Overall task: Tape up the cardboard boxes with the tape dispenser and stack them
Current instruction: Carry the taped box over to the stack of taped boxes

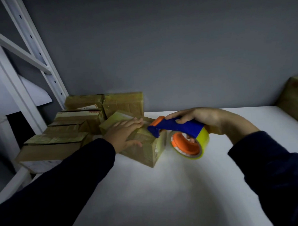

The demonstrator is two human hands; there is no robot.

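Cardboard box (142, 147) sits on white table (164, 188), centre-left, tape already across its top. Left hand (123, 132) lies flat on the lid, fingers straight, pressing. Right hand (201, 119) grips blue-orange tape dispenser (175, 127), its blade end at the box's right top edge; yellow tape roll (202, 141) hangs beside the box. Pile of taped boxes (74, 125) behind-left, near white rack (33, 54). Another box (291, 96) far right.

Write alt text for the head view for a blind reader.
A person's left hand presses flat on a cardboard box on a white table while the right hand grips a blue and orange tape dispenser at the box's right end. More taped boxes are piled to the left, beside a white metal rack.
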